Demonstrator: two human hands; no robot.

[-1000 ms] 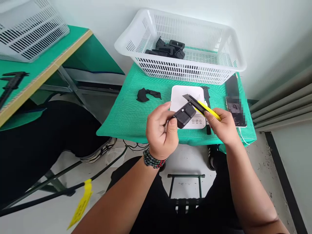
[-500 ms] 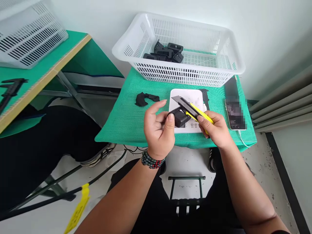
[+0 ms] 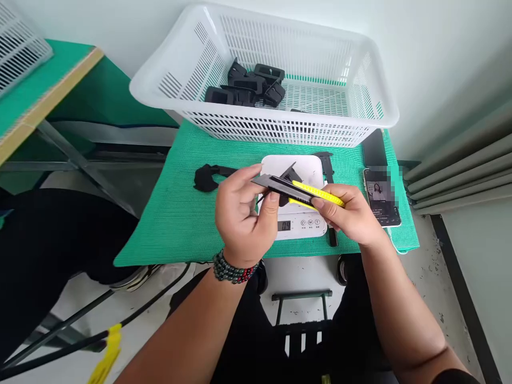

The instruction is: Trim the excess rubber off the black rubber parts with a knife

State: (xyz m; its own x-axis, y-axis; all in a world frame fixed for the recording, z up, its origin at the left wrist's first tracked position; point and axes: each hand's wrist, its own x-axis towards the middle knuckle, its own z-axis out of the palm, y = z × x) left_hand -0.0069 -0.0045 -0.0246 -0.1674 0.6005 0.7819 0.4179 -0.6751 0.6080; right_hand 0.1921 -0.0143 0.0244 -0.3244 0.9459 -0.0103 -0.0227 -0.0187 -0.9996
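Note:
My left hand (image 3: pixel 248 216) grips a black plastic part (image 3: pixel 292 174) between thumb and fingers; the knife hides much of it. In my right hand (image 3: pixel 349 212) is a yellow utility knife (image 3: pixel 324 195) with its blade out, pointing left across the part, close to my left thumb and fingers. Whether the blade touches the part I cannot tell. Both hands are above a small white digital scale (image 3: pixel 310 230) with a lit display. Left of it lies a crumpled black item (image 3: pixel 206 178), partly behind my left hand. Black calipers (image 3: pixel 328 165) lie at the scale's right edge.
A white plastic basket (image 3: pixel 276 125) holding several black plastic parts (image 3: pixel 246 85) stands at the back of the green-covered table (image 3: pixel 168 224). A phone (image 3: pixel 382 197) with a cable lies on the right. Another person's leg (image 3: pixel 52 240) is at the left, below a second table (image 3: pixel 52 96).
The view has moved nearer the table. The black part has turned in my left hand, and the knife now lies flatter across it, its blade nearer my left fingers.

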